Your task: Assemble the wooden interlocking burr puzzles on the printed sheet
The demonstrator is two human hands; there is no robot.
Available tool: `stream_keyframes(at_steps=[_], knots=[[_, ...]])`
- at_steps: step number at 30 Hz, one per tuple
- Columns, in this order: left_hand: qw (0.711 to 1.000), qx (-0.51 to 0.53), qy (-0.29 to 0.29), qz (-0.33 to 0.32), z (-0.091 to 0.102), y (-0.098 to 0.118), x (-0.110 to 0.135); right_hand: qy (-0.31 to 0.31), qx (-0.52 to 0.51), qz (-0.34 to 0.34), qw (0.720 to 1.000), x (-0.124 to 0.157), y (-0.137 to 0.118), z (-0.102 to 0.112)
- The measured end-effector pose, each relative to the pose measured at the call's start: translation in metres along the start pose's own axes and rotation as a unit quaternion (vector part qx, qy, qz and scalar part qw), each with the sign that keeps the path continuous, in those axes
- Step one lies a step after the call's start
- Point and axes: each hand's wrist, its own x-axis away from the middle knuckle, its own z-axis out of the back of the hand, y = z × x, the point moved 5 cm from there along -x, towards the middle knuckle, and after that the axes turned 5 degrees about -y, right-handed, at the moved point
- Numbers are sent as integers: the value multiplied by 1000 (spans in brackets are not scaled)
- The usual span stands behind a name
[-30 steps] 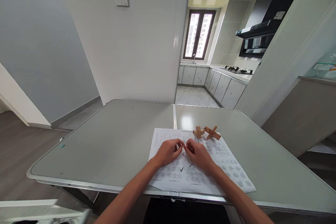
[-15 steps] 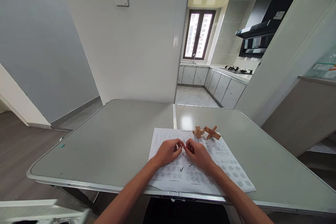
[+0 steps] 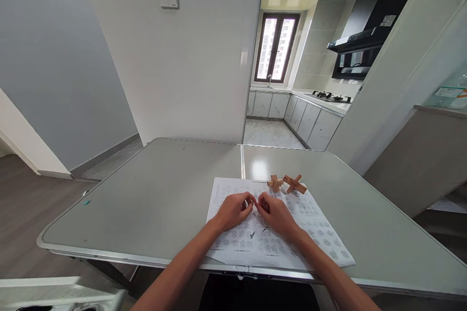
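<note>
My left hand [image 3: 236, 211] rests on the printed paper sheet [image 3: 251, 250] with its fingers curled in. From the other side, my right hand [image 3: 276, 213] lies on the same sheet, also closed. The thumbs and forefingers of both hands come together at the tips near the sheet's middle, and I see nothing between them. Just beyond my right hand sit two interlocking wooden puzzles: a compact burr block [image 3: 275, 183] and, to its right, a flatter star of crossed wooden sticks [image 3: 295, 184]. Neither hand touches them. Rows of small drawings cover the sheet.
The sheet lies at the near edge of a grey folding table [image 3: 153, 204], across its metal centre seam [image 3: 242, 163]. A small green bit [image 3: 86, 202] is by the left edge. Behind stand a white wall [image 3: 197, 68] and a kitchen doorway. A ledge [image 3: 440, 111] is at right.
</note>
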Motion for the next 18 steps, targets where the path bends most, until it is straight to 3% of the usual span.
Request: stream_keyframes(at_steps=[18], knots=[[1000, -9, 6, 1, 1, -1, 0, 9, -5, 1, 1000, 0, 2, -1]])
